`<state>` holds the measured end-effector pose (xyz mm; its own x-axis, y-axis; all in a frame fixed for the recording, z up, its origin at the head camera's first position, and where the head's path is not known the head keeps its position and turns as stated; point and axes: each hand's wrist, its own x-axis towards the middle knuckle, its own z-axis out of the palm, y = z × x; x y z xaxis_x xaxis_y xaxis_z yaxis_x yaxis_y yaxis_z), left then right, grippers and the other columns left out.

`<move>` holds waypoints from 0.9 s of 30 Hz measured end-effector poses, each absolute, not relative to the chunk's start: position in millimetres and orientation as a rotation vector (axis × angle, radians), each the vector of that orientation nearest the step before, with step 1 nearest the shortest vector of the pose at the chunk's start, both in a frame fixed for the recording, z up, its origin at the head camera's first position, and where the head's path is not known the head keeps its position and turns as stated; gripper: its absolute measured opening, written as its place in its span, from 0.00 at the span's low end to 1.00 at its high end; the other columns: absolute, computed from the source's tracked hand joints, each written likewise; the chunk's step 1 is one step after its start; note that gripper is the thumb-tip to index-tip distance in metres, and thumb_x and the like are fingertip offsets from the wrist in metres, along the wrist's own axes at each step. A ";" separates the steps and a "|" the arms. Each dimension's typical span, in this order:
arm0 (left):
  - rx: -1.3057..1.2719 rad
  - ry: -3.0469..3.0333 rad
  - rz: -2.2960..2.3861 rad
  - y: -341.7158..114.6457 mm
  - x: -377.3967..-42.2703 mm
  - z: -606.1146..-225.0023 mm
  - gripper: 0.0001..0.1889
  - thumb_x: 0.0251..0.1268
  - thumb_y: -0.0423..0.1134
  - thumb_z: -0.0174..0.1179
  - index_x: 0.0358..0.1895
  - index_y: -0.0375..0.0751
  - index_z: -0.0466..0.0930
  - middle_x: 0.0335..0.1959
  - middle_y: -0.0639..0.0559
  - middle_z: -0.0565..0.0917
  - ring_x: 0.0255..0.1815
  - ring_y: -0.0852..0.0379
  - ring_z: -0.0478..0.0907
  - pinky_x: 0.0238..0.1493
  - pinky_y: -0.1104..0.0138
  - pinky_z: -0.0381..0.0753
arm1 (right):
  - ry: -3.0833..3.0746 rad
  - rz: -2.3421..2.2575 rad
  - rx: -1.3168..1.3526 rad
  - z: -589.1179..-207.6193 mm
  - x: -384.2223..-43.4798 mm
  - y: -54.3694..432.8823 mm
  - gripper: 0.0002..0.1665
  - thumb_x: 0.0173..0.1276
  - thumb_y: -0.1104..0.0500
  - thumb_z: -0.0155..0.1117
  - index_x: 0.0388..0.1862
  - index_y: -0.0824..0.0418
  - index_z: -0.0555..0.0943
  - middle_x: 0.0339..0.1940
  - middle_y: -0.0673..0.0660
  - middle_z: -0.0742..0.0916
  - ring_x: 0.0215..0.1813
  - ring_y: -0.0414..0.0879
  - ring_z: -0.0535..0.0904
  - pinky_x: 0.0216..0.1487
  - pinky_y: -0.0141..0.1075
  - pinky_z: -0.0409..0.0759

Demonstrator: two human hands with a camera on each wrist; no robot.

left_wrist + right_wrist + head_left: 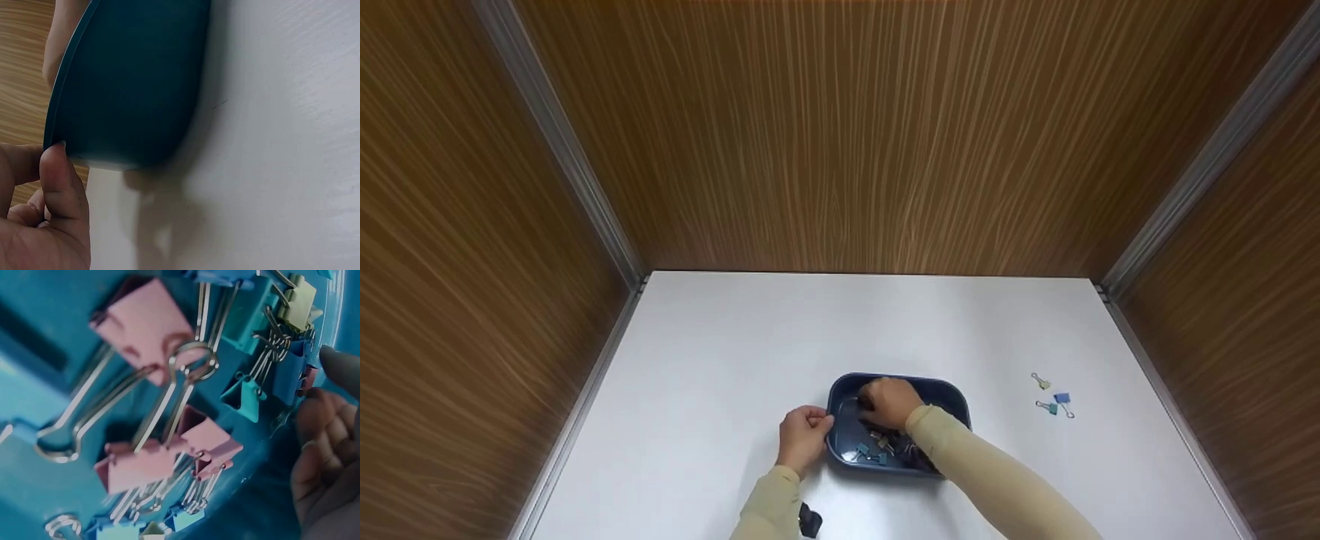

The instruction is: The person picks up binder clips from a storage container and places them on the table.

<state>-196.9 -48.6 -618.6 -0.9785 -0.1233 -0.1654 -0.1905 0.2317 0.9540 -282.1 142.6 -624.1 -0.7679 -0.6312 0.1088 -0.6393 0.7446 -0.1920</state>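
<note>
A dark blue rectangular tray (849,431) with rounded corners stands on the white table and holds several binder clips. At its left end my left hand (802,435) pinches the rim between thumb and fingers. My right hand (891,401) reaches down inside the tray, its fingers bent. In the right wrist view its fingertips are beside a small reddish binder clip (309,378) and a blue binder clip (289,377); I cannot tell whether they grip one. Pink binder clips (149,323), a teal binder clip (244,398) and a yellow binder clip (299,302) lie around them.
On the table right of the tray lie a yellow binder clip (1042,382), a blue binder clip (1062,398) and a green binder clip (1051,408). Wood-grain panels (840,135) rise at the back and both sides. A black object (810,520) shows beside the left forearm.
</note>
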 end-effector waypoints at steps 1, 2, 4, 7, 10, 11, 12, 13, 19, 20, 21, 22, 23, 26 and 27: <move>-0.314 2.420 1.890 -49.0 -197.3 -618.4 0.07 0.63 0.32 0.62 0.40 0.32 0.78 0.27 0.48 0.79 0.22 0.56 0.77 0.22 0.66 0.78 | -2.903 0.317 1.040 -623.8 -282.4 142.0 0.11 0.52 0.51 0.74 0.24 0.55 0.83 0.18 0.47 0.82 0.20 0.41 0.74 0.26 0.41 0.78; -0.317 2.417 1.891 -49.4 -197.7 -618.2 0.07 0.63 0.32 0.62 0.40 0.32 0.78 0.27 0.48 0.79 0.22 0.55 0.77 0.22 0.66 0.78 | -2.907 0.303 1.034 -623.6 -282.7 141.4 0.11 0.52 0.51 0.74 0.22 0.55 0.82 0.17 0.47 0.82 0.18 0.42 0.73 0.25 0.42 0.77; -0.324 2.410 1.890 -49.7 -198.2 -618.5 0.07 0.63 0.33 0.62 0.40 0.32 0.78 0.28 0.48 0.79 0.23 0.55 0.77 0.23 0.66 0.78 | -2.923 0.302 1.033 -623.4 -282.9 140.1 0.11 0.53 0.51 0.73 0.21 0.55 0.82 0.17 0.48 0.82 0.18 0.42 0.73 0.24 0.42 0.77; -0.309 2.423 1.887 -49.9 -198.3 -619.8 0.07 0.63 0.33 0.62 0.39 0.32 0.79 0.27 0.49 0.79 0.23 0.56 0.77 0.23 0.66 0.78 | -2.930 0.360 1.072 -624.2 -283.0 138.4 0.08 0.55 0.54 0.72 0.24 0.56 0.84 0.19 0.48 0.83 0.20 0.41 0.74 0.26 0.40 0.78; -0.296 2.455 1.876 -50.2 -197.5 -621.0 0.06 0.62 0.32 0.63 0.38 0.32 0.79 0.26 0.49 0.79 0.23 0.58 0.76 0.23 0.67 0.77 | -2.913 0.416 1.142 -625.7 -282.9 137.4 0.07 0.56 0.56 0.72 0.26 0.57 0.84 0.19 0.48 0.83 0.20 0.39 0.74 0.25 0.38 0.77; -0.290 2.467 1.872 -50.3 -197.4 -621.3 0.06 0.62 0.32 0.63 0.38 0.32 0.79 0.26 0.50 0.79 0.24 0.58 0.76 0.24 0.67 0.77 | -2.909 0.440 1.167 -626.2 -283.0 137.1 0.06 0.56 0.56 0.72 0.27 0.58 0.84 0.20 0.47 0.83 0.20 0.38 0.73 0.25 0.37 0.77; -0.288 2.476 1.867 -50.4 -197.3 -621.3 0.06 0.62 0.32 0.63 0.38 0.32 0.79 0.26 0.50 0.79 0.24 0.58 0.75 0.24 0.67 0.77 | -2.910 0.460 1.185 -626.3 -283.3 136.7 0.06 0.57 0.57 0.72 0.27 0.58 0.84 0.20 0.47 0.83 0.20 0.38 0.73 0.25 0.36 0.77; -0.291 2.481 1.862 -50.4 -197.2 -621.4 0.06 0.62 0.32 0.63 0.38 0.32 0.79 0.26 0.50 0.79 0.25 0.58 0.75 0.24 0.67 0.77 | -2.915 0.481 1.197 -626.4 -283.4 136.5 0.06 0.57 0.57 0.72 0.28 0.59 0.84 0.20 0.47 0.83 0.20 0.37 0.73 0.25 0.35 0.77; -0.311 2.462 1.870 -50.7 -198.6 -620.9 0.06 0.62 0.32 0.63 0.39 0.33 0.79 0.27 0.49 0.79 0.27 0.58 0.75 0.27 0.67 0.77 | -2.973 0.585 1.214 -626.4 -286.4 135.2 0.05 0.58 0.59 0.73 0.33 0.59 0.86 0.26 0.48 0.86 0.25 0.35 0.76 0.31 0.33 0.80; -0.310 2.460 1.872 -50.8 -198.7 -620.9 0.06 0.62 0.32 0.63 0.39 0.32 0.79 0.28 0.49 0.79 0.27 0.58 0.75 0.27 0.67 0.77 | -2.980 0.585 1.214 -626.8 -286.9 135.2 0.05 0.59 0.59 0.72 0.33 0.59 0.86 0.27 0.48 0.86 0.26 0.35 0.76 0.31 0.33 0.80; -0.312 2.455 1.873 -50.8 -198.7 -620.6 0.06 0.62 0.32 0.63 0.39 0.32 0.79 0.28 0.49 0.79 0.27 0.58 0.75 0.27 0.67 0.77 | -2.981 0.582 1.217 -627.4 -287.4 135.2 0.05 0.59 0.59 0.72 0.34 0.59 0.86 0.27 0.48 0.86 0.26 0.35 0.76 0.31 0.33 0.80; -0.317 2.446 1.873 -50.7 -198.8 -620.6 0.07 0.62 0.32 0.62 0.39 0.33 0.79 0.28 0.49 0.79 0.28 0.57 0.75 0.28 0.66 0.78 | -2.981 0.572 1.219 -627.8 -287.8 135.3 0.05 0.60 0.59 0.71 0.33 0.59 0.86 0.26 0.47 0.86 0.25 0.36 0.75 0.31 0.33 0.79; -0.322 2.435 1.873 -50.6 -198.9 -620.6 0.07 0.63 0.33 0.62 0.39 0.33 0.79 0.28 0.49 0.79 0.28 0.57 0.76 0.28 0.66 0.78 | -2.983 0.560 1.218 -628.5 -288.0 135.6 0.05 0.60 0.58 0.71 0.33 0.59 0.85 0.25 0.47 0.85 0.25 0.36 0.75 0.30 0.33 0.79; -0.332 2.422 1.869 -50.6 -199.6 -620.2 0.07 0.63 0.33 0.62 0.40 0.33 0.79 0.29 0.49 0.79 0.28 0.57 0.76 0.28 0.66 0.78 | -2.979 0.521 1.212 -628.5 -288.1 135.6 0.06 0.60 0.57 0.70 0.31 0.58 0.84 0.23 0.46 0.83 0.23 0.37 0.73 0.28 0.34 0.77; -0.337 2.420 1.866 -50.5 -199.9 -620.1 0.07 0.63 0.33 0.62 0.40 0.33 0.79 0.29 0.49 0.79 0.28 0.57 0.76 0.28 0.66 0.78 | -2.975 0.514 1.210 -628.2 -288.0 135.5 0.06 0.59 0.56 0.70 0.30 0.58 0.83 0.22 0.46 0.82 0.23 0.38 0.73 0.27 0.34 0.77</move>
<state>-199.9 -50.5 -620.1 -0.9738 -0.1316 -0.1855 -0.2128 0.2400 0.9471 -288.0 135.5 -628.2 -0.7177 -0.6962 0.0159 -0.6612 0.6741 -0.3292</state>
